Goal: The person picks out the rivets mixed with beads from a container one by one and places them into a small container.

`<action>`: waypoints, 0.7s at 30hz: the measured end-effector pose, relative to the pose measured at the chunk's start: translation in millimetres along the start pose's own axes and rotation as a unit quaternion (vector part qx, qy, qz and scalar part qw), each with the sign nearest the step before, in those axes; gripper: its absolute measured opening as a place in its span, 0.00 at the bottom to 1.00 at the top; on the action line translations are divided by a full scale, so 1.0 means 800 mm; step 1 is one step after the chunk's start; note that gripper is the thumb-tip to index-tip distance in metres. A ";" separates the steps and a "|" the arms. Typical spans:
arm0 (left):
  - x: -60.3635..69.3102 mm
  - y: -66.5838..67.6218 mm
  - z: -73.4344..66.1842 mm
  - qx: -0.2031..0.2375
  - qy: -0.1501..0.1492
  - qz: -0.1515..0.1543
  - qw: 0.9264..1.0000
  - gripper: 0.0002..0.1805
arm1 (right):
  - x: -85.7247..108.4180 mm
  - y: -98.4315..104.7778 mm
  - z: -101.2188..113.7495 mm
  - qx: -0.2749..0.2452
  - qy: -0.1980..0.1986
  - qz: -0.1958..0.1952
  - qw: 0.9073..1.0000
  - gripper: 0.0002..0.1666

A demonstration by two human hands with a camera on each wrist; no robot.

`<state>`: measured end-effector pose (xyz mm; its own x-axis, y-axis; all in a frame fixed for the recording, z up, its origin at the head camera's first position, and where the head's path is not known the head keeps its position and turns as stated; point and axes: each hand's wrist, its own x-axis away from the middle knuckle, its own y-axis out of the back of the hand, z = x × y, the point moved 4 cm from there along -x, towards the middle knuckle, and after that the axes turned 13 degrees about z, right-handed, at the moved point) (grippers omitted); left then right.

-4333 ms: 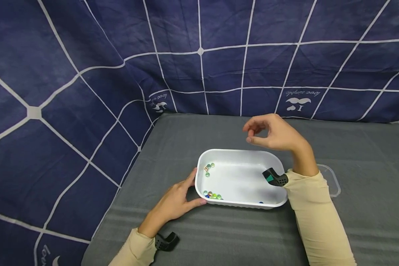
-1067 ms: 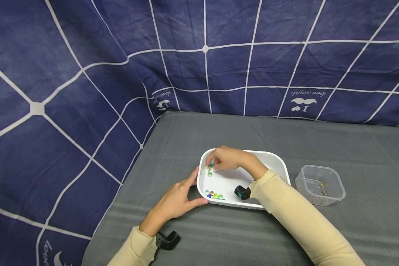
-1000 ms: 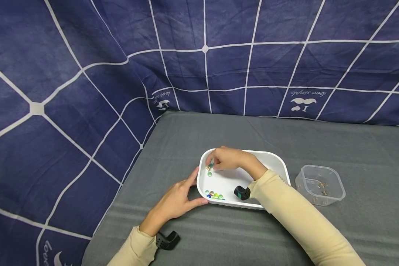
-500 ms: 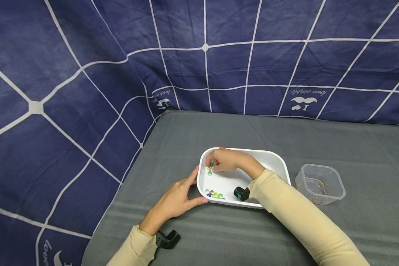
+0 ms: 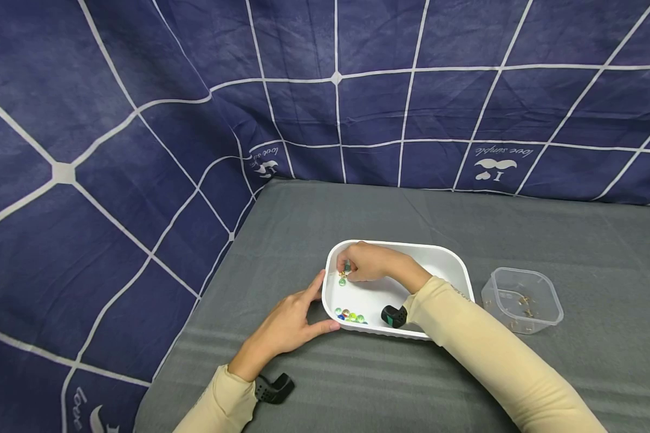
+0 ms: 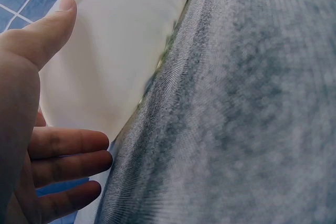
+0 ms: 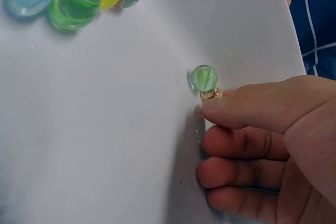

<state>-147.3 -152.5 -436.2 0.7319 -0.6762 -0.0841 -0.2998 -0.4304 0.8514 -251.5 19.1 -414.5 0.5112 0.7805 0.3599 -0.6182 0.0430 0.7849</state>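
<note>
A white tray [image 5: 390,288] lies on the grey cloth. The left hand [image 5: 284,325] steadies its left end, fingers fairly straight along the outside and thumb at the near corner; the left wrist view shows this hand [image 6: 58,103] spread beside the tray wall. Inside the tray's far left corner, the right hand [image 5: 365,261] pinches a small gold metal piece [image 7: 210,94] at its thumb tip. The index fingertip is hidden behind the thumb. A green-streaked glass marble [image 7: 203,78] touches that piece. Another marble [image 5: 348,267] shows by the fingers.
Several coloured marbles [image 5: 352,317] gather in the tray's near left corner. Right of the tray stands an uncovered clear plastic box [image 5: 522,300] with several small gold pieces [image 5: 525,304] in it. A blue checked cloth [image 5: 357,108] hangs behind and at left.
From above the tray's far edge, the right hand has come down left into the far left corner, and its fingertips have drawn together. The left hand keeps its place.
</note>
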 end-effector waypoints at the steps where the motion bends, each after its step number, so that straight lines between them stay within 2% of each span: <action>1: 0.000 0.000 0.000 0.000 -0.001 0.000 1.000 0.54 | 0.000 0.000 0.000 0.001 0.001 -0.001 1.000 0.09; 21: 0.000 0.000 -0.001 -0.004 -0.004 0.000 1.000 0.55 | 0.001 -0.001 0.000 0.010 0.000 -0.003 1.000 0.07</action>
<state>-146.9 -152.5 -435.8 0.7267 -0.6811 -0.0892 -0.2940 -0.4258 0.8557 -251.2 19.7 -414.9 0.5159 0.7798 0.3547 -0.6020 0.0354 0.7977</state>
